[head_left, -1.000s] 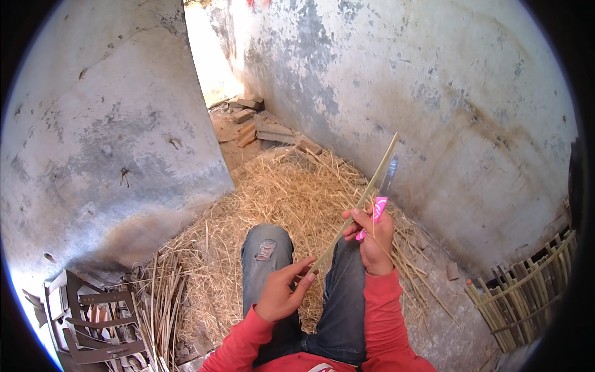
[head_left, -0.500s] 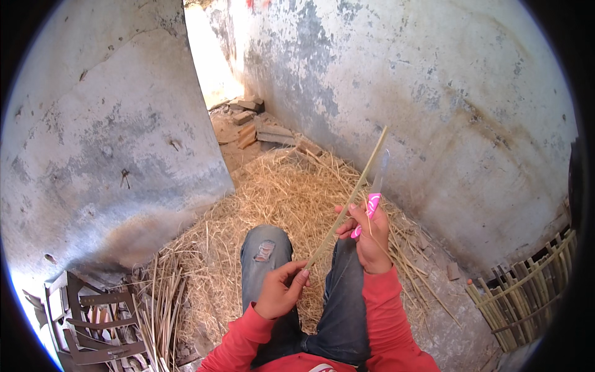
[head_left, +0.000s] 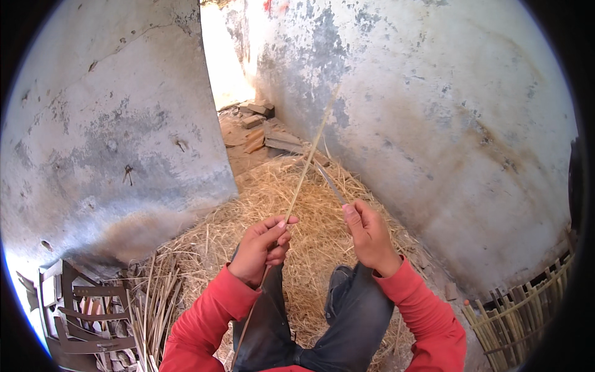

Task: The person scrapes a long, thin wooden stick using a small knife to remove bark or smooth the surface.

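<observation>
Jeans [head_left: 359,310] closest in, knees apart, presumably leaving room to work between. Next, left hand [head_left: 260,245], grip pinched on a long bamboo-looking strip [head_left: 299,186], thumb on top, likely to keep so thin a length from twisting. Strip pointing up and away, far end free, probably to leave a long stretch exposed. Across to the right hand [head_left: 370,235]: grip wrapped around a knife [head_left: 333,187], handle hidden in the fist, thumb forward, seemingly for control. Blade slanting inward, tip near the strip; touching or not, cannot tell. Beneath and beyond, straw heap [head_left: 248,204]; farther still, bricks [head_left: 252,121] beside the bright gap, well out of the way.

And a change here! Half a second ago, left hand lower, right fingers against the strip, pink handle in plain sight. Now left hand raised, right hand off the strip, pink gone from view, blade swung inward, strip standing steeper.
</observation>
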The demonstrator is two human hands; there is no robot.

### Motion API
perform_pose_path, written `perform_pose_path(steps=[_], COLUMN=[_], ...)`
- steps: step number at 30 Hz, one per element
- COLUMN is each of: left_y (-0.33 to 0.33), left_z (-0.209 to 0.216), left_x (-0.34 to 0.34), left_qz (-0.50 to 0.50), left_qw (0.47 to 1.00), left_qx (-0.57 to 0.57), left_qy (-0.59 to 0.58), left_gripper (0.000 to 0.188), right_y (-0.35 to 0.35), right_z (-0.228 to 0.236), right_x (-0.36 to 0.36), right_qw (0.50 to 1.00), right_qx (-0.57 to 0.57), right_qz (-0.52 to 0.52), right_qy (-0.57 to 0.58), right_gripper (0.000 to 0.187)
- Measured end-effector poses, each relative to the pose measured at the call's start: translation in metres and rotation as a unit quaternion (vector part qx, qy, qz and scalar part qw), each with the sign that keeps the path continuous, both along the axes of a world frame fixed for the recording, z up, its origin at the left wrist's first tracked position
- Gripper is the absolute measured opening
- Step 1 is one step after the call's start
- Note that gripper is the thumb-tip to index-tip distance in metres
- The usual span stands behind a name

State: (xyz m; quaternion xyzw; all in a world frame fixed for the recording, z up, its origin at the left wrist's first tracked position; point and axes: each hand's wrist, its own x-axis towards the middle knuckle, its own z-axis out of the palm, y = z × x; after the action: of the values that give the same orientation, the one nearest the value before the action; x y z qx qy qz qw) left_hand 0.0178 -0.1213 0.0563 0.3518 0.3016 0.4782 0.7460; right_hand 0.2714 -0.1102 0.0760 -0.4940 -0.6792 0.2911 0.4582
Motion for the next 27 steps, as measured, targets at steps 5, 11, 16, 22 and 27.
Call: perform_pose_path(steps=[5,11,16,22,27], left_y=[0.02,0.031,0.023,0.043,0.048], left_z=[0.002,-0.031,-0.044,-0.071,-0.062], left_x=[0.011,0.006,-0.01,-0.026,-0.021], left_qz=[-0.092,-0.116,-0.14,-0.101,-0.118], left_qw=[0.994,0.992,0.985,0.982,0.971], left_qx=[-0.047,-0.037,-0.081,-0.159,-0.204], left_qy=[-0.041,0.026,0.055,-0.018,-0.034], left_gripper=[0.031,0.032,0.032,0.03,0.03], right_y=[0.028,0.129,0.178,0.111,0.087], right_z=[0.017,0.016,-0.017,-0.013,-0.046], right_x=[-0.007,0.06,0.14,0.046,0.018], right_qw=[0.976,0.909,0.891,0.971,0.951], right_qx=[0.166,0.185,0.157,0.044,0.134], right_qz=[-0.018,-0.16,-0.297,-0.116,0.066], right_qy=[-0.138,-0.339,-0.304,-0.202,-0.27], right_gripper=[0.034,0.052,0.056,0.044,0.041])
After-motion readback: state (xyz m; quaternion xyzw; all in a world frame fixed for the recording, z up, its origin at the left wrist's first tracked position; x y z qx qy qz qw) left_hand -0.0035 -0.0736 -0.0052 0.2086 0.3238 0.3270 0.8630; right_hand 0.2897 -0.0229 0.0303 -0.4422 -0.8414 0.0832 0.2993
